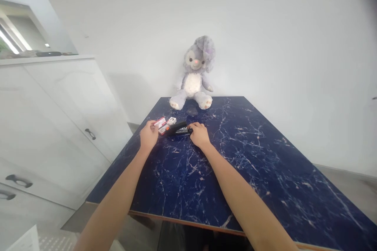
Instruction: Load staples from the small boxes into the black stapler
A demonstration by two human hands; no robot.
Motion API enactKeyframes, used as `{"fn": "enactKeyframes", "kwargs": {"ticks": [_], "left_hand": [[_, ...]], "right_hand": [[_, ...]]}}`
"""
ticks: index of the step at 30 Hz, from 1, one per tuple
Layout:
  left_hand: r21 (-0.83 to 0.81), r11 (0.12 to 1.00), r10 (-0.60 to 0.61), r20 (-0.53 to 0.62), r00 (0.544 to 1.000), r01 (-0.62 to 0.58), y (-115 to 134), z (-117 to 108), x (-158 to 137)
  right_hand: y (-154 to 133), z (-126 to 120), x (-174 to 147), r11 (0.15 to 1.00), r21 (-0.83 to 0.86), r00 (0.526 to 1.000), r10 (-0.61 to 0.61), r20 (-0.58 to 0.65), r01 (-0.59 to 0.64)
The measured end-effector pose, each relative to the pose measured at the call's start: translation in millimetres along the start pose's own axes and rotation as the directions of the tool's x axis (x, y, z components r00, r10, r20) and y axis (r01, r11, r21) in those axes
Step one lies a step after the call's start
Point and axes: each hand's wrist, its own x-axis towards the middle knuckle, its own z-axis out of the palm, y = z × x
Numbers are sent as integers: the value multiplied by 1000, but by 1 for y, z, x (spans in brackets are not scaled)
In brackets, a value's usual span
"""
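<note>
One black stapler (pixel 178 126), two hands (pixel 149 135) (pixel 200 135)

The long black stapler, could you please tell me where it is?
In the head view, the black stapler is just left of centre on the blue marbled tabletop, between the red-and-white boxes and the right grip.

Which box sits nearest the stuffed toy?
The small, mostly white box, apart from the left hand; the red-and-white packaging touches that hand.
</note>
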Motion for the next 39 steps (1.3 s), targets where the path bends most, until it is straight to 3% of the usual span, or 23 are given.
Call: {"fn": "enactKeyframes", "kwargs": {"ticks": [3, 5, 8, 10, 12, 16, 19, 21, 26, 30, 32, 34, 37, 39], "left_hand": [[-266, 949, -164, 44, 986, 169, 3, 1, 0], [-460, 838, -248, 157, 956, 293, 5, 3, 2], [-687, 605, -266, 301, 916, 402, 7, 4, 4], [-743, 529, -242, 331, 912, 410, 7, 4, 5], [-727, 561, -215, 335, 917, 397, 7, 3, 4], [-569, 731, -199, 350, 915, 377, 7, 1, 2], [-355, 908, -133, 262, 956, 224, 9, 1, -1], [-210, 974, -40, 199, 979, 83, 11, 3, -5], [-149, 986, 97, 145, 985, -75, 15, 9, -14], [-174, 977, 142, 96, 985, -124, 24, 18, 5], [-199, 974, 144, 170, 975, -109, 34, 29, 27], [-210, 974, 150, 341, 928, -80, 47, 44, 53], [-191, 981, 140, 629, 765, -22, 65, 69, 88], [-165, 986, 137, 705, 696, -26, 74, 84, 102]], "right_hand": [[-5, -1, -2, 997, -52, 997, 47, -62, -50], [-8, -3, -3, 997, -51, 994, 44, -100, -50], [-9, -5, -2, 997, 10, 986, 79, -146, -78], [-5, -6, 0, 987, 91, 976, 143, -167, -129], [1, -5, 3, 962, 195, 962, 224, -156, -193], [11, -2, 7, 881, 381, 930, 349, -118, -282], [16, 0, 9, 826, 482, 906, 400, -138, -292], [18, 1, 9, 785, 544, 884, 441, -154, -296], [20, -3, -1, 669, 687, 853, 504, -138, -284], [22, -6, -18, 593, 775, 913, 405, -52, -219], [22, -7, -24, 573, 796, 932, 360, -29, -196], [22, -9, -25, 561, 805, 932, 361, -26, -195], [21, -11, -22, 544, 812, 924, 383, -15, -213], [22, -13, -20, 537, 814, 923, 385, -1, -223]]}}
